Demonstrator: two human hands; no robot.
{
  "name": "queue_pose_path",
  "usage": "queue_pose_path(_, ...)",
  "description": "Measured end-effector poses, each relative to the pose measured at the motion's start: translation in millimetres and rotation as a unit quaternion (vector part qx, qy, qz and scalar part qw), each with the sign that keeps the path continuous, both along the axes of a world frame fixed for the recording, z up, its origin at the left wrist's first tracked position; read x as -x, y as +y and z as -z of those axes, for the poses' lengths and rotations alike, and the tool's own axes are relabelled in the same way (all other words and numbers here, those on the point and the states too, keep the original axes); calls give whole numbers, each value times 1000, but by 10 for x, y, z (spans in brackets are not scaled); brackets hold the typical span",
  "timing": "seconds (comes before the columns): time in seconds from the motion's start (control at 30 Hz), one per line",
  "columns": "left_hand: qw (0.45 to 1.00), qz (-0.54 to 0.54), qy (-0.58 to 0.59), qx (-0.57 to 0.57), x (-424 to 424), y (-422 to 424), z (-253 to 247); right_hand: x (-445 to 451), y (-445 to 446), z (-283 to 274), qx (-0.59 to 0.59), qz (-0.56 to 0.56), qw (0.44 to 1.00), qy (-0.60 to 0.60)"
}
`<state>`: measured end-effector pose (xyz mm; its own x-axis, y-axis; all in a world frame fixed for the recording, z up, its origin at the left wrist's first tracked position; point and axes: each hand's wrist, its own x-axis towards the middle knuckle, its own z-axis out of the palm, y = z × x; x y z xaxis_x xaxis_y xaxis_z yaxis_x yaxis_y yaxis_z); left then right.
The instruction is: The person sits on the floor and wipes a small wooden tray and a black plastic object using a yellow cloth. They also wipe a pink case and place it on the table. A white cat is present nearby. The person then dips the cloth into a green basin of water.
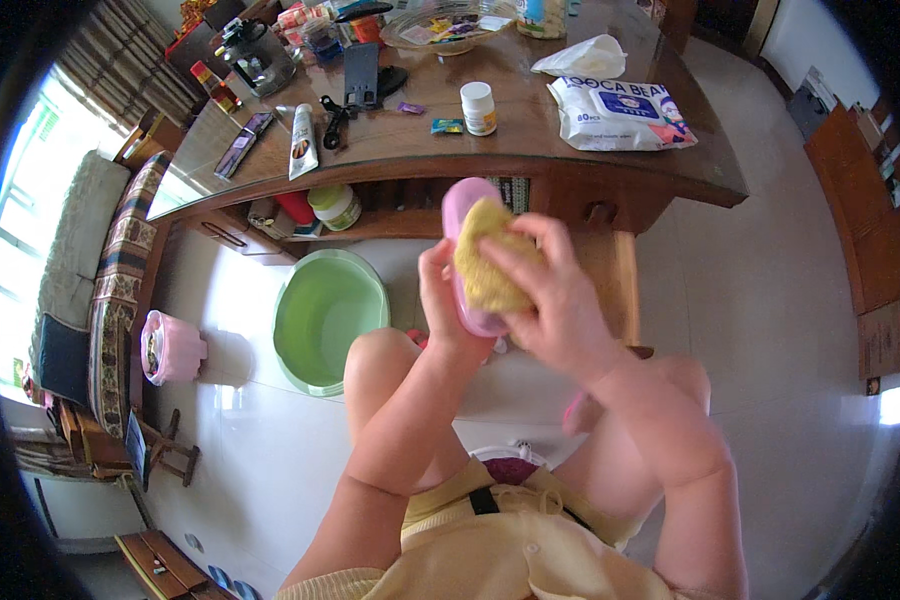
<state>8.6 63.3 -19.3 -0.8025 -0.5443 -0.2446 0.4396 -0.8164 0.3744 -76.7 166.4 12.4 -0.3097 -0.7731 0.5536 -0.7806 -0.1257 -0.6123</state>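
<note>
A pink oblong object [468, 196], with a smooth rounded end, is held up in front of the table's front edge by my left hand [450, 300]. My right hand [562, 300] presses a yellow cloth [495, 259] against its face. The cloth and my fingers cover most of that face, so what kind of object it is cannot be told. A green plastic basin [330, 322] stands on the floor to the left of my knees.
The glass-topped wooden table [420, 154] carries a wipes pack [619, 116], a white bottle [478, 109], a tube [302, 142] and a smartphone [244, 145]. An open drawer [625, 285] juts out at right. A pink bin [174, 347] stands at left.
</note>
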Motion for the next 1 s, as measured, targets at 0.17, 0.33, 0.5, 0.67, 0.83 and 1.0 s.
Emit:
queue_pose_path(0.17, 994, -98, 16, 47, -97, -211, 139, -170, 2, 31, -17, -47, 997, -67)
queue_pose_path(0.33, 987, -148, -5, 67, -15, -117, -116, -114, -144, 118, 34, -36, 989, -136)
queue_pose_path(0.5, 984, -98, -4, 146, -59, -163, -291, -113, -243, 86, 21, -31, 991, -126)
queue_pose_path(0.67, 961, -137, -118, 211, -92, -490, -371, 78, -251, 51, 46, -39, 996, -72)
queue_pose_path(0.83, 851, -179, -306, 387, -1, -1280, -560, 314, -139, -132, 97, -2, 980, -173)
queue_pose_path(1.0, 764, -148, -457, 431, 218, -1763, -531, 418, -35, -170, 110, 39, 960, -253)
